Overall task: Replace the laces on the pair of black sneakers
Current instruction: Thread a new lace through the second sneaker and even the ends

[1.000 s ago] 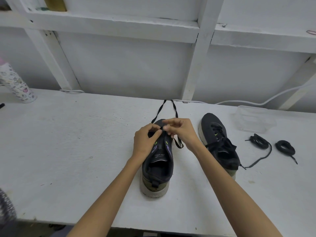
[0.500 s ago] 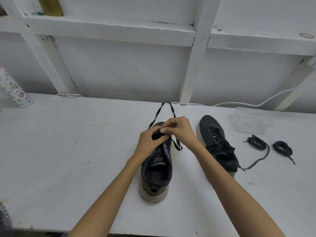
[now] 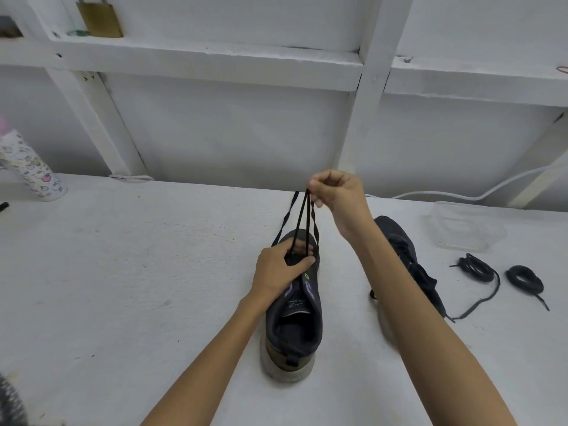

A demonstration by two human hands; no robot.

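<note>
Sneakers in black sit on the white table (image 3: 123, 272). The open sneaker (image 3: 293, 327) is at the lower centre of the frame with its heel toward us, and the second sneaker (image 3: 402, 250) is to its right. Our right forearm crosses the second sneaker and hides much of it; we make out only its toe and a dark bunch near its tongue. Our left hand (image 3: 279, 269) covers the front of the open sneaker, so we cannot tell which eyelets the lace (image 3: 302, 216) runs through. A patterned bottle (image 3: 29, 170) is cut off at the left edge. A brass-coloured object (image 3: 100, 18) on the shelf at the upper left is cropped at the top. The grey blur in the lower left corner is too unclear to name.

Our left hand grips the front of the open sneaker, with the thumb laid across toward the right and the fingers curled down where the lace leaves the shoe. Our right hand (image 3: 336, 192) is raised above it at the upper centre. It pinches the lace between thumb and fingertips, with the other fingers tucked in. Two strands run straight down from that pinch to the left hand, and another strand slants beside them.

At the right of the frame lie two coiled laces (image 3: 475, 267), well apart from the hands. Behind them is a clear plastic box (image 3: 461, 226), and a white cable (image 3: 461, 196) runs along the back edge.
</note>
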